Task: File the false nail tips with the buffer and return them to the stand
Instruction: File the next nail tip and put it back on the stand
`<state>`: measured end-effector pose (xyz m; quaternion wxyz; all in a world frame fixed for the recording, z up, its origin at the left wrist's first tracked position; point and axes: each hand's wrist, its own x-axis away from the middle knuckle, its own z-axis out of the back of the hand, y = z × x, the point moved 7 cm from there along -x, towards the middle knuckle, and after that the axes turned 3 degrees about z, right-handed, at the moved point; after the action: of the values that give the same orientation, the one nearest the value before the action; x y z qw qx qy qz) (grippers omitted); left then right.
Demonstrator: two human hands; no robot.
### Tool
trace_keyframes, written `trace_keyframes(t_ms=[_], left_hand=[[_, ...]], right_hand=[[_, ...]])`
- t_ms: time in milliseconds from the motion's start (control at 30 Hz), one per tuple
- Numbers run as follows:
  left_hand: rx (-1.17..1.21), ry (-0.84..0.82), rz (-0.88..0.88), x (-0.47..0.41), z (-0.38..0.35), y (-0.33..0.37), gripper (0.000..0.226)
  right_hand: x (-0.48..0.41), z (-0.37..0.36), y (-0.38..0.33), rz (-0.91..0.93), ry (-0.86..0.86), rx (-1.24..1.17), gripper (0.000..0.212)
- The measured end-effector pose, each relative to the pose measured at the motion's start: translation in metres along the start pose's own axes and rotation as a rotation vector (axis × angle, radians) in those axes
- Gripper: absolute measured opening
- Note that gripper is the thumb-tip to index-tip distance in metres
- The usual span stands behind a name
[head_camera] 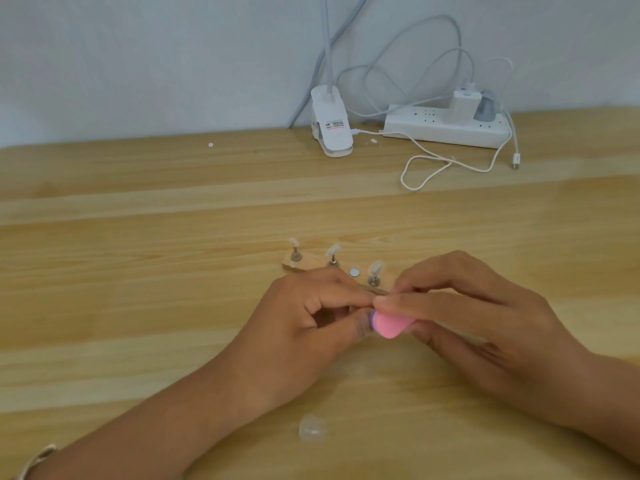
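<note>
- Buffer (391, 325), pink with a rounded end, sits at centre front between both hands, just above the table (138, 209).
- Stand (291, 265), a small wooden block, lies directly behind the hands, with its right part hidden by the fingers.
- Three clear nail tips stand on pegs on the stand: left one (294, 243), middle one (334, 250), right one (375, 268). A bare round disc (354, 271) sits between the middle and right ones.
- One loose nail tip (312, 427) lies flat on the table near the front edge, between the forearms.
- Wide bare wood shows left of the stand, right of the hands, and between the stand and the back row.
- The table's far edge meets the wall (138, 64). There, a clip lamp (330, 129), power strip (446, 129) and looped white cable (426, 168) crowd the back right.
- Left hand (311, 313): fingers are curled in, thumb and forefinger pinching a thin stem (377, 291). Cannot tell whether a tip is on it.
- Right hand (467, 313): fingers are long and narrow, gripping the buffer from above, with the thumb underneath. Its fingertips touch the left hand's fingertips.
- A bracelet (38, 459) shows on the left wrist.
</note>
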<state>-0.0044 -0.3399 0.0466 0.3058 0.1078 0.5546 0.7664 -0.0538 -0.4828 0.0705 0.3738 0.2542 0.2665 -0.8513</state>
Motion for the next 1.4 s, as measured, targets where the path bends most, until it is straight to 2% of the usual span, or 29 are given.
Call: trace_keyframes(t_ms=[133,267,433,567,800,900,967,1067,1133,1200,1300,1400], left_hand=[[0.037,-0.004,0.018,-0.003,0.000,-0.002,0.018],[0.042,0.006,0.031,-0.004,0.002,-0.006,0.015],[0.019,-0.015,0.010,-0.004,0.000,-0.004,0.014],[-0.056,-0.021,-0.018,-0.002,-0.002,-0.002,0.013],[-0.045,0.003,-0.011,-0.004,-0.001,-0.003,0.013],[-0.065,0.028,0.015,-0.004,0.001,-0.007,0.008],[-0.063,0.048,0.033,-0.005,0.003,-0.008,0.009],[-0.031,0.089,0.051,-0.005,0.006,-0.009,0.013],[0.008,0.097,0.065,-0.005,0.007,-0.009,0.017],[0.009,0.097,0.062,-0.005,0.007,-0.008,0.017],[0.019,0.112,0.059,-0.007,0.007,-0.008,0.013],[0.051,0.129,0.065,-0.007,0.008,-0.009,0.012]], right_hand=[[-0.002,0.006,0.003,-0.053,0.066,-0.001,0.023],[0.001,-0.003,-0.005,0.011,0.012,-0.021,0.026],[-0.003,0.003,0.003,-0.057,0.039,-0.010,0.033],[-0.001,-0.001,-0.004,-0.005,-0.002,0.018,0.038],[0.001,0.006,0.008,-0.097,0.107,0.072,0.032],[0.001,0.016,0.021,-0.225,0.200,0.101,0.029],[0.001,0.017,0.023,-0.283,0.199,0.081,0.024],[0.001,0.013,0.014,-0.287,0.099,-0.023,0.021],[-0.001,0.004,0.000,-0.206,-0.056,-0.066,0.022],[-0.004,-0.007,-0.011,-0.121,-0.184,-0.001,0.024],[-0.006,-0.020,-0.012,-0.116,-0.249,0.124,0.023],[-0.007,-0.026,-0.007,-0.139,-0.250,0.115,0.017]])
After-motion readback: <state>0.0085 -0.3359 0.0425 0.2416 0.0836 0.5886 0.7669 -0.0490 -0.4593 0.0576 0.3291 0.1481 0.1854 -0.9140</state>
